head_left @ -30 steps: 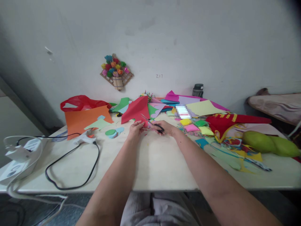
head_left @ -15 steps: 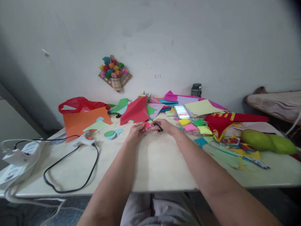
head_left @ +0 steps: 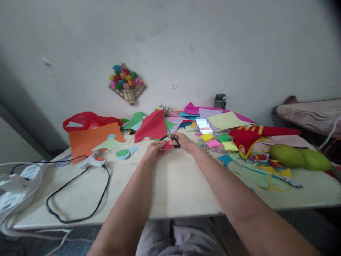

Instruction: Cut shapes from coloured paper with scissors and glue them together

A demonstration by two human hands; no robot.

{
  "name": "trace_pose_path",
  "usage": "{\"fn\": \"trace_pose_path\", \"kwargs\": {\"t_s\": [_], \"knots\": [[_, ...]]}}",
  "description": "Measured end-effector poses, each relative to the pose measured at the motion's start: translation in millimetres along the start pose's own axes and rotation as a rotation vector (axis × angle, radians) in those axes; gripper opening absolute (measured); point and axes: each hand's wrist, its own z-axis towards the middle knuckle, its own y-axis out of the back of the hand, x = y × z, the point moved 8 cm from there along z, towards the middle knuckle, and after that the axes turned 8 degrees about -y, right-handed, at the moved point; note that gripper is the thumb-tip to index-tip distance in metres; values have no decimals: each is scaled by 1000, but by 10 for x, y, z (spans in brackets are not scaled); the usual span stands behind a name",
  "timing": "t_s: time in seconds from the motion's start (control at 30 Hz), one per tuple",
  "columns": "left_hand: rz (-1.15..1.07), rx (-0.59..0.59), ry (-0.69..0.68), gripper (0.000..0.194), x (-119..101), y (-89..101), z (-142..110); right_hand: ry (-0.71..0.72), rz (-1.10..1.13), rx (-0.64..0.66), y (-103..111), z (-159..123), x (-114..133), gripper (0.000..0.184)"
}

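My right hand (head_left: 182, 141) is closed around the black handles of a pair of scissors (head_left: 175, 140), whose blades point up and away over the table. Between the fingers of my left hand (head_left: 155, 149) is a small piece of red paper (head_left: 167, 145), pinched close to the scissors. Just beyond both hands lies a larger red paper sheet (head_left: 151, 127) with a cut lower edge. To the left of my left hand sits a small stack of green and light blue paper circles (head_left: 123, 153).
A white glue gun (head_left: 92, 160) with a looping black cord and a power strip (head_left: 20, 193) are at the left. Orange paper (head_left: 93, 138) and a red bag (head_left: 90, 120) lie behind. Paper scraps (head_left: 250, 174), small coloured packets (head_left: 214, 143) and green fruit (head_left: 299, 157) fill the right.
The scissors have turned more upright in my right hand, their blades swinging to the right. The small red piece stays in my left fingers. The whole view has shifted slightly.
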Motion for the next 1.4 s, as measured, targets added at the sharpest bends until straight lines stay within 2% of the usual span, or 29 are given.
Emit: {"fn": "trace_pose_path", "kwargs": {"t_s": [0.17,0.3,0.57,0.7,0.9,1.2,1.4], "knots": [[19,28,-11,21,-20,-30,-12,23,38,-57,-31,-3,31,36],[11,-2,-31,27,-5,15,6,56,53,-96,2,43,7,37],[5,-16,-91,28,5,69,62,36,28,-61,-84,38,-20,35],[14,-18,-99,26,-25,63,53,29,-9,-93,-41,5,24,37],[126,52,-40,24,-33,-22,4,86,66,-157,103,4,80,41],[195,104,-3,23,38,-19,21,101,1,-82,20,44,43,37],[177,66,0,28,54,18,35,130,-9,-154,71,64,34,33]]}}
